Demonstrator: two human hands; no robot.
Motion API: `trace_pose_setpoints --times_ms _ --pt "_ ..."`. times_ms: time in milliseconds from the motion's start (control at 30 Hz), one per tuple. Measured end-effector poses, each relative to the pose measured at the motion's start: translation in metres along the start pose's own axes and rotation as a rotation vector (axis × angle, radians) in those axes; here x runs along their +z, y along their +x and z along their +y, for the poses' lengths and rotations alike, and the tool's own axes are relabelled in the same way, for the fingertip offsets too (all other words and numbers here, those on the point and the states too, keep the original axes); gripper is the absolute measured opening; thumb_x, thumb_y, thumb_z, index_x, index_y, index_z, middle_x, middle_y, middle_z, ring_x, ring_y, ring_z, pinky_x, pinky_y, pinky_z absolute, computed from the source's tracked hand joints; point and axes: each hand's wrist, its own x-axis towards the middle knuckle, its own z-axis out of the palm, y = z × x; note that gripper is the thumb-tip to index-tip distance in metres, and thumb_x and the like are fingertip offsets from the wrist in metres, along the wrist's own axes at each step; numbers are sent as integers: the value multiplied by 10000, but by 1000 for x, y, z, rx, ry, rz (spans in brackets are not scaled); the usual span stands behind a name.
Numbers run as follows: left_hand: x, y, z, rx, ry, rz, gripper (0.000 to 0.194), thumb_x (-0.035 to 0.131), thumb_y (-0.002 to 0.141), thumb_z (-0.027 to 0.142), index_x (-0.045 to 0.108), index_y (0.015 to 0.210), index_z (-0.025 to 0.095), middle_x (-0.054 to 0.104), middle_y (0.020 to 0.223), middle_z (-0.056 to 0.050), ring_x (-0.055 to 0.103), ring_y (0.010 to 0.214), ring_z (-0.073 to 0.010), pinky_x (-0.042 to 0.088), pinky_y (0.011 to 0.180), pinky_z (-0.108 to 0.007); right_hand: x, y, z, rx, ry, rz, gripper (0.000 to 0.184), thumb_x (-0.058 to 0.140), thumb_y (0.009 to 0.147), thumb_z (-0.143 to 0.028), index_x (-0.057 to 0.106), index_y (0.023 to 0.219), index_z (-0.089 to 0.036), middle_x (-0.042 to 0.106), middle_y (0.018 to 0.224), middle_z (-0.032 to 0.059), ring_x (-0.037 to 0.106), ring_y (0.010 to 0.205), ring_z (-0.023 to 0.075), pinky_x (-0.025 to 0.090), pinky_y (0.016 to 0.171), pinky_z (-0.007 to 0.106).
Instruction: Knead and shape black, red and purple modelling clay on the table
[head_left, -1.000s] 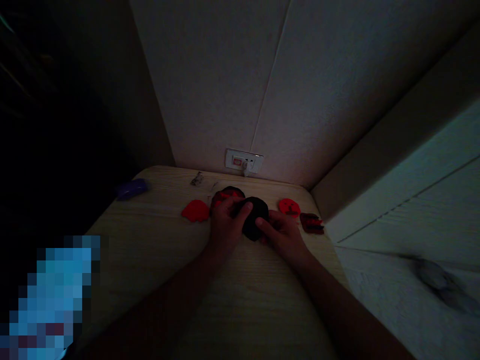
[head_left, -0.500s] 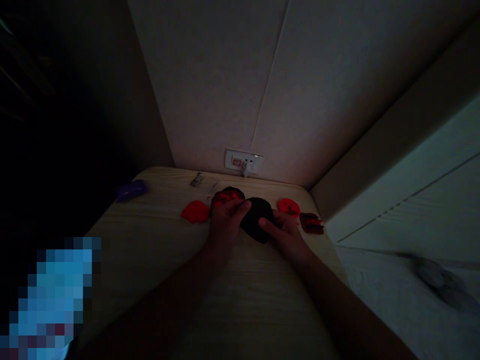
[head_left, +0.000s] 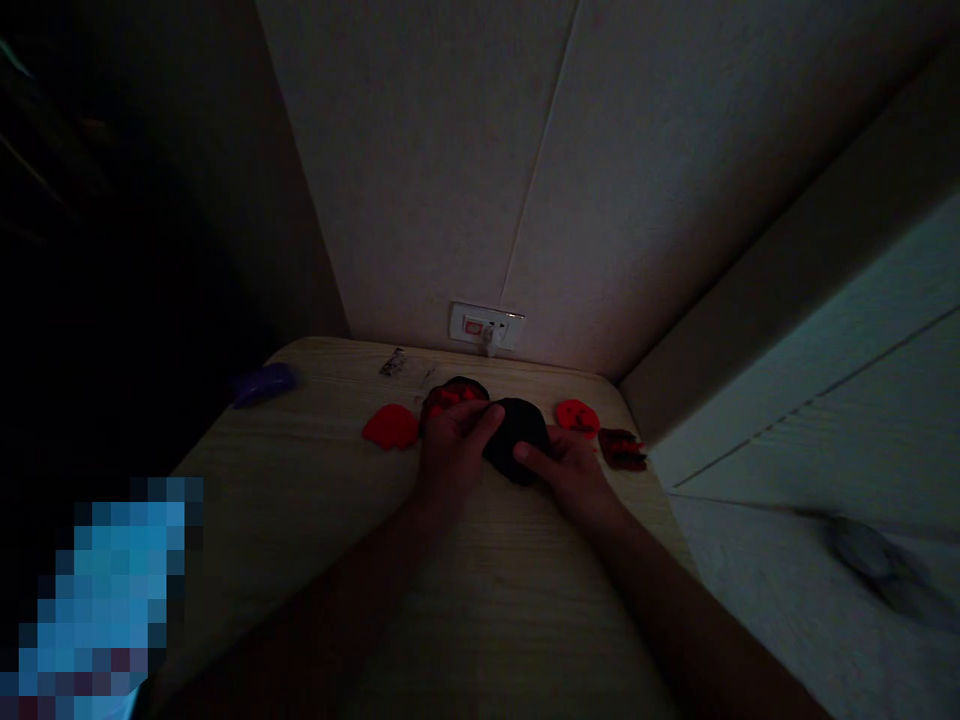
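Note:
The room is dim. Both of my hands grip a dark, rounded lump (head_left: 517, 436) just above the pale wooden table (head_left: 315, 500). My left hand (head_left: 454, 450) pinches its left side with the thumb on top. My right hand (head_left: 571, 468) clasps its right side, thumb across the front. A red and black piece (head_left: 450, 393) lies right behind my left hand. A flat red piece (head_left: 391, 427) lies to the left of my hands.
A round red piece (head_left: 577, 416) and a dark red and black piece (head_left: 622, 448) lie by the table's right edge. A purple object (head_left: 262, 383) sits at the far left. A wall socket (head_left: 486, 326) with a plug is behind. A small wrapper (head_left: 393, 361) lies near it.
The dark lump has turned a little between my fingers, and my right thumb has shifted across it. The hands stay in the same place.

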Motion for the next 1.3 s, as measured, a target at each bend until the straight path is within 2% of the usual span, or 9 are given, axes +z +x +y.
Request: trace_pose_setpoints --times_ms 167,300,533,733,833,967,1133,1300 --pt "2 -4 0 -66 -6 -142 351 849 682 364 751 940 148 772 895 -52 697 810 -179 524 763 -280 -3 2 -2 -38 5 87 246 868 722 -399 791 830 -192 736 734 9 639 631 145 510 614 266" --pt "3 -9 0 -97 63 -235 360 844 694 376 755 943 131 770 892 -61 696 807 -190 529 764 -295 -4 3 -2 -73 36 156 236 869 721 -395 772 764 -185 726 706 5 645 639 152 526 649 279" --pt "-2 -4 -3 -66 130 -235 307 814 698 384 742 839 121 734 768 -44 658 714 -179 500 680 -287 -6 5 2 -94 -1 186 305 853 738 -432 797 931 -203 771 818 37 691 708 188 561 692 310" --pt "-1 -4 -1 -21 98 -247 312 780 742 404 724 881 130 713 771 -26 632 708 -154 473 663 -257 -8 2 0 -91 -48 169 273 841 758 -415 803 909 -191 755 770 33 675 663 181 546 638 298" --pt "-2 -2 -1 46 174 -215 295 725 795 429 716 820 136 670 709 -10 590 667 -136 432 619 -240 -6 0 -1 -67 -38 170 277 850 743 -427 794 876 -191 750 749 30 664 631 168 534 595 277" --pt "-5 -2 -3 105 310 -243 265 692 819 398 691 734 147 625 654 2 546 632 -129 392 583 -242 -7 2 -3 -137 -36 183 292 870 721 -409 793 942 -233 774 866 28 695 744 180 555 688 285" --pt "-2 -8 -2 105 342 -283 267 667 829 381 622 690 157 561 618 18 505 606 -124 369 559 -246 -11 3 -3 -134 -89 200 202 862 733 -394 786 781 -213 728 708 11 624 613 141 489 579 254" --pt "-1 -10 1 207 421 -280 278 568 920 392 635 772 165 583 688 9 532 673 -135 384 613 -255 -7 0 -5 -172 -136 194 213 830 768 -414 754 787 -217 679 679 -12 591 608 129 455 563 241"
